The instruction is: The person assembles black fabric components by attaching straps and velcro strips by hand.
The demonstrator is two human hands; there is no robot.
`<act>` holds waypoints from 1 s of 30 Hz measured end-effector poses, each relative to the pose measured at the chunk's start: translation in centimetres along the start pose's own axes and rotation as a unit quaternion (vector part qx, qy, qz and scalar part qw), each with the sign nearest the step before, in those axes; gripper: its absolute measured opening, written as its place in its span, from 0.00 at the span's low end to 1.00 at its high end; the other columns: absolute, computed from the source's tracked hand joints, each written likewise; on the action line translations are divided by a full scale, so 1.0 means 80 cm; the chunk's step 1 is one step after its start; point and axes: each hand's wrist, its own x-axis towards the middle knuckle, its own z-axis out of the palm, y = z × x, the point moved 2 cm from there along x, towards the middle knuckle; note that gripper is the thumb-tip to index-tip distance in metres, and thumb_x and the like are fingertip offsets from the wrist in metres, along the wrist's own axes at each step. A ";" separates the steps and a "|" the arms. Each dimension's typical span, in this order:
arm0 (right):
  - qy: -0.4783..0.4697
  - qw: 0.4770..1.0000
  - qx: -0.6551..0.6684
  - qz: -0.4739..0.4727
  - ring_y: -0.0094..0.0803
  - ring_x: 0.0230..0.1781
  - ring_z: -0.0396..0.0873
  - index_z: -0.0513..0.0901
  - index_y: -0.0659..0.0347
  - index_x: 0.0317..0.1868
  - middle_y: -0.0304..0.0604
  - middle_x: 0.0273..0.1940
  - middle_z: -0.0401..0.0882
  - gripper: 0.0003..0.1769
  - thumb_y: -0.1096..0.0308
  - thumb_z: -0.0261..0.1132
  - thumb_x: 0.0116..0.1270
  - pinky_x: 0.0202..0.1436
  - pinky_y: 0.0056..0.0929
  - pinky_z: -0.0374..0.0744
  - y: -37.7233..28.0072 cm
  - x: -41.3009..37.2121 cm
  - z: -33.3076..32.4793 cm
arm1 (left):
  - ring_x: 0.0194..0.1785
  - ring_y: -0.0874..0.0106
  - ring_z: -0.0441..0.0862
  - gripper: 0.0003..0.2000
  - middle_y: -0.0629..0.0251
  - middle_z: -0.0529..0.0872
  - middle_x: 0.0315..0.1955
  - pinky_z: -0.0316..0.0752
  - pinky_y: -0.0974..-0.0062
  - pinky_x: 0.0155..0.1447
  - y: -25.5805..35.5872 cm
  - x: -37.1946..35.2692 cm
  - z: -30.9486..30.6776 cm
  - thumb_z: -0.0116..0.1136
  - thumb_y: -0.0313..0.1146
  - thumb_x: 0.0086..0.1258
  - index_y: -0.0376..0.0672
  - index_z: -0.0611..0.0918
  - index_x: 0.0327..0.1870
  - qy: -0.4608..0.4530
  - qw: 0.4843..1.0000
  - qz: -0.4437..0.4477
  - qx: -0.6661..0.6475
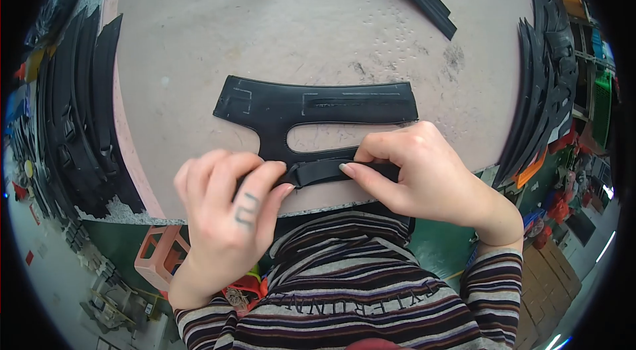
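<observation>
Left hand [225, 207] on strap [319, 171], stacks [79, 111] alongside.

The left hand [232, 201] and right hand [424, 168] each pinch one end of a black strap [324, 170], held along the near bar of a black cut-out panel [318, 108]. Just beyond the grip, the panel lies flat on the worktop [199, 32]. Stacked black pieces [79, 105] stand well to the left.
</observation>
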 end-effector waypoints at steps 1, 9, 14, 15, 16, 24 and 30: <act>0.003 1.000 -0.005 -0.006 0.52 0.25 0.85 0.84 0.68 0.29 0.55 0.24 0.83 0.10 0.69 0.71 0.65 0.31 0.42 0.82 0.000 0.000 0.001 | 0.45 0.71 0.79 0.18 0.70 0.83 0.42 0.70 0.72 0.49 0.002 -0.007 0.005 0.73 0.30 0.57 0.46 0.89 0.50 0.026 0.996 0.068 0.059; 0.049 0.998 -0.043 0.004 0.53 0.24 0.84 0.84 0.66 0.29 0.54 0.23 0.83 0.14 0.64 0.73 0.67 0.28 0.41 0.81 0.012 -0.037 -0.014 | 0.48 0.64 0.77 0.28 0.61 0.82 0.48 0.74 0.63 0.54 0.010 -0.018 0.033 0.61 0.27 0.52 0.38 0.88 0.60 0.002 0.956 0.255 0.144; 0.116 0.962 0.167 0.182 0.17 0.17 0.79 0.87 0.68 0.32 0.37 0.18 0.81 0.13 0.66 0.74 0.70 0.20 0.21 0.73 0.052 -0.098 -0.033 | 0.49 0.63 0.80 0.23 0.57 0.84 0.46 0.80 0.65 0.51 0.014 -0.015 0.045 0.64 0.20 0.54 0.28 0.88 0.55 0.028 0.953 0.280 0.109; 0.125 0.954 0.198 0.188 0.17 0.17 0.79 0.87 0.68 0.32 0.36 0.18 0.81 0.13 0.66 0.73 0.71 0.20 0.20 0.73 0.056 -0.099 -0.028 | 0.50 0.62 0.80 0.22 0.57 0.84 0.46 0.82 0.65 0.52 0.014 -0.017 0.052 0.63 0.18 0.55 0.27 0.88 0.54 0.045 0.951 0.286 0.110; 0.133 0.945 0.228 0.191 0.18 0.17 0.80 0.86 0.68 0.31 0.36 0.18 0.81 0.14 0.66 0.73 0.72 0.20 0.19 0.73 0.060 -0.100 -0.026 | 0.51 0.62 0.81 0.20 0.56 0.84 0.46 0.83 0.65 0.53 0.016 -0.017 0.056 0.63 0.16 0.56 0.26 0.88 0.54 0.063 0.948 0.290 0.112; 0.127 0.962 0.172 0.168 0.16 0.18 0.81 0.83 0.66 0.27 0.34 0.18 0.80 0.15 0.69 0.72 0.72 0.20 0.16 0.74 0.069 -0.098 -0.032 | 0.57 0.60 0.79 0.24 0.56 0.80 0.51 0.81 0.58 0.64 0.034 -0.022 0.055 0.61 0.20 0.61 0.38 0.86 0.62 0.009 0.954 0.247 0.173; 0.136 0.977 0.115 0.120 0.15 0.16 0.77 0.82 0.66 0.27 0.34 0.17 0.78 0.15 0.68 0.73 0.71 0.20 0.16 0.70 0.068 -0.097 -0.032 | 0.55 0.62 0.77 0.25 0.59 0.78 0.50 0.75 0.53 0.66 0.041 -0.019 0.053 0.66 0.31 0.66 0.42 0.84 0.66 -0.029 0.953 0.237 0.186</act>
